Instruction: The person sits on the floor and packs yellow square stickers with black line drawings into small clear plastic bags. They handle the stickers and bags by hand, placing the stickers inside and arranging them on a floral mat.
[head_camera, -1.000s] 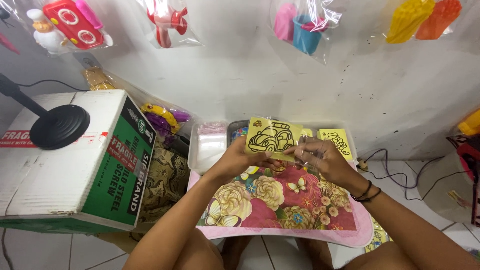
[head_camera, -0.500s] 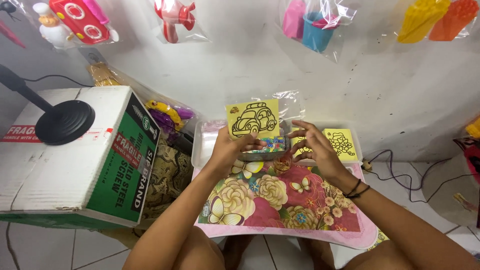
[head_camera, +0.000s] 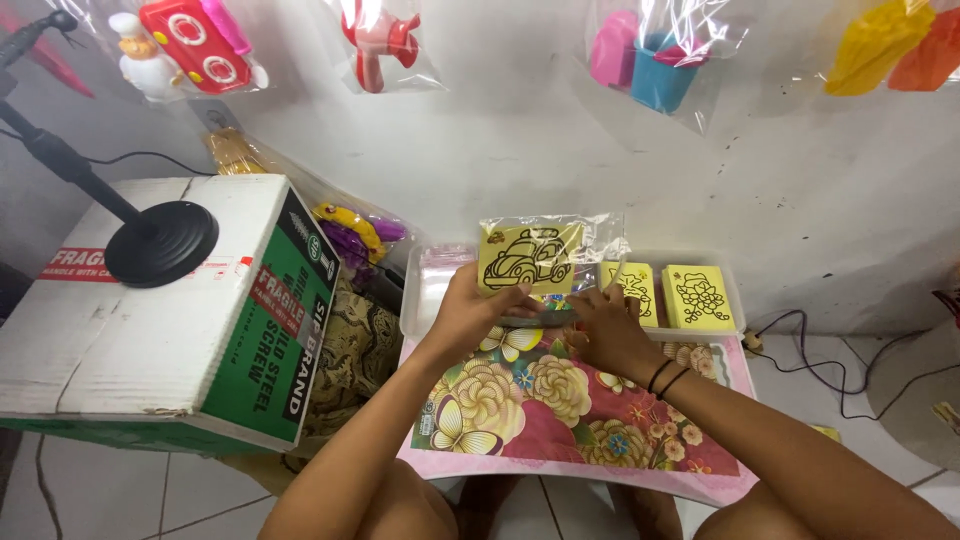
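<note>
Hemming in the work on the left is a big white-and-green cardboard box (head_camera: 160, 310) with a black round stand base (head_camera: 160, 242) on top, and the white wall (head_camera: 500, 150) rises close behind, hung with bagged toys (head_camera: 640, 50); open floor tile shows only to the far right, where dark cables (head_camera: 830, 350) trail. Between them lies a floral board (head_camera: 560, 400) across the person's lap, its far edge touching a shallow clear tray (head_camera: 425, 290) that holds more yellow cards (head_camera: 697, 297). The left hand (head_camera: 470, 315) grips the lower edge of a yellow card (head_camera: 527, 258), upright above the tray, printed with a black car outline and sheathed in a clear plastic sleeve (head_camera: 600, 235). The right hand (head_camera: 605, 325) has its fingers pinched at the sleeve's bottom edge.
</note>
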